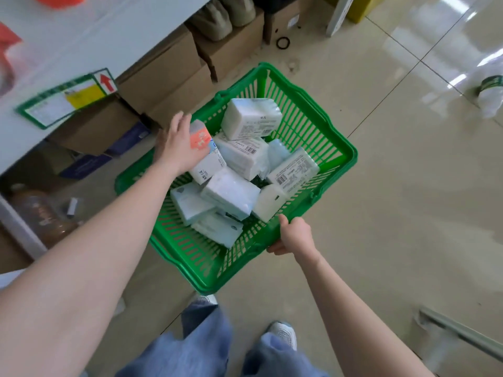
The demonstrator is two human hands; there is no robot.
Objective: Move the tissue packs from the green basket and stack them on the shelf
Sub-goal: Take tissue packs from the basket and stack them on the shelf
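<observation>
A green plastic basket [313,126] hangs above the floor, filled with several white and pale blue tissue packs [231,193]. My right hand [294,236] grips the basket's near right rim. My left hand [178,148] reaches into the basket's left side and grips a white tissue pack with an orange patch [204,156], which stands tilted against the others. The white shelf [81,44] runs across the upper left, with a green-framed price label [65,97] on its front edge.
Cardboard boxes [168,72] sit on the floor under the shelf. A plastic bottle [43,213] lies at the lower left. A white and green object [491,93] is on the tiled floor at the right. My legs and shoes [283,334] are below the basket.
</observation>
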